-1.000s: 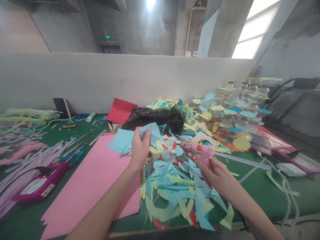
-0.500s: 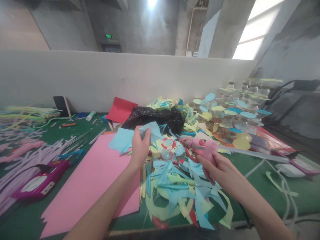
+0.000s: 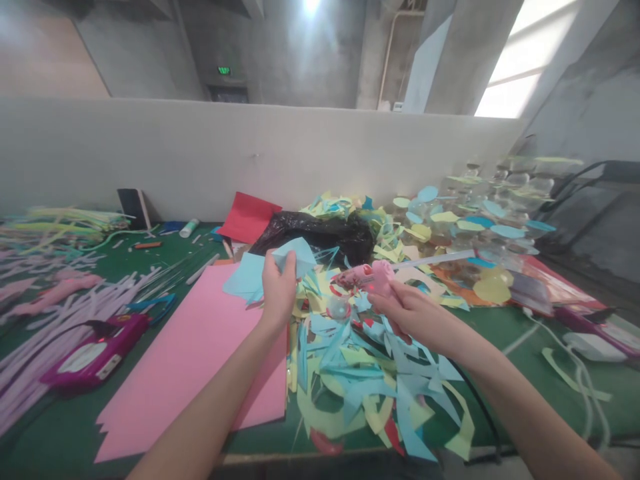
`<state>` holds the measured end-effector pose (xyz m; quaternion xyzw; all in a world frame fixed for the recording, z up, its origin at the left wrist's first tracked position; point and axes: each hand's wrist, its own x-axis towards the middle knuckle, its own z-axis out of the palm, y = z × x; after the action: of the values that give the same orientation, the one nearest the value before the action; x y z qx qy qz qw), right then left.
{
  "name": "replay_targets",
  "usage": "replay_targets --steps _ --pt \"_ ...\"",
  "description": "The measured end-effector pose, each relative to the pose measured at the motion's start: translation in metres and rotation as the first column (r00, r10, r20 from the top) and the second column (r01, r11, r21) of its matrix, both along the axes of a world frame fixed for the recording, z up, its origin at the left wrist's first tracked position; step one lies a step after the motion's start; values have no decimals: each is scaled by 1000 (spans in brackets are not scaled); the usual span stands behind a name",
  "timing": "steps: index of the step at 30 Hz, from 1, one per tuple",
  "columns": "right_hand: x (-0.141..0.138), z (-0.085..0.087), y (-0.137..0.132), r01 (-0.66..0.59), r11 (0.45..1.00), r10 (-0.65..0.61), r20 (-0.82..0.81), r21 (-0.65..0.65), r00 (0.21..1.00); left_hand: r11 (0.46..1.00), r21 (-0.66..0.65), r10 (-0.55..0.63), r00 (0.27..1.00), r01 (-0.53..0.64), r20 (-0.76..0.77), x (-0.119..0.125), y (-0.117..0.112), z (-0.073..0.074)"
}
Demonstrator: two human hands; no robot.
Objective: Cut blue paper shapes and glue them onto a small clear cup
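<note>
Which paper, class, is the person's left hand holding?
The light blue paper in the left hand; the pink sheet and red sheet lie untouched.

The blue paper (image 3: pixel 294 256) is matt, the pink glue gun (image 3: pixel 376 277) smooth plastic.

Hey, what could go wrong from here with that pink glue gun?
The pink hot glue gun in the right hand points its nozzle toward the left hand and blue paper, so a burn seems possible. Glue could drip onto the paper scraps below. The black cord beside the right forearm could snag.
</note>
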<state>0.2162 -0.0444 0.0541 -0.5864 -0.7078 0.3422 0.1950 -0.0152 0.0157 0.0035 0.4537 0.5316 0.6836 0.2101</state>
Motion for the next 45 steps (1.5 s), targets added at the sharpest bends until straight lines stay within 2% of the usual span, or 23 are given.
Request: replay_targets --steps 9,15,19,22,29,36,45 --pt "1 2 -3 24 999 -22 51 -23 998 1000 -7 15 1000 -15 -19 2 -1 2" --pt "0 3 -5 -22 1000 22 21 -17 1000 1000 6 1 1000 -1 -19 1 0 0" --pt "2 5 -8 34 999 -36 40 32 999 1000 15 -24 1000 24 7 0 2 -3" --pt "6 6 -12 54 998 -55 47 16 997 999 18 -36 999 36 16 -1 4 -5" --pt "23 1 -22 37 999 -39 -60 -30 997 999 18 -48 997 47 56 -1 7 -9" --pt "29 -5 -26 52 998 -52 -8 -23 999 998 25 -52 995 50 84 -1 6 -9" --pt "27 -3 -27 49 999 -49 38 -8 998 999 -5 -40 999 40 22 0 5 -7"
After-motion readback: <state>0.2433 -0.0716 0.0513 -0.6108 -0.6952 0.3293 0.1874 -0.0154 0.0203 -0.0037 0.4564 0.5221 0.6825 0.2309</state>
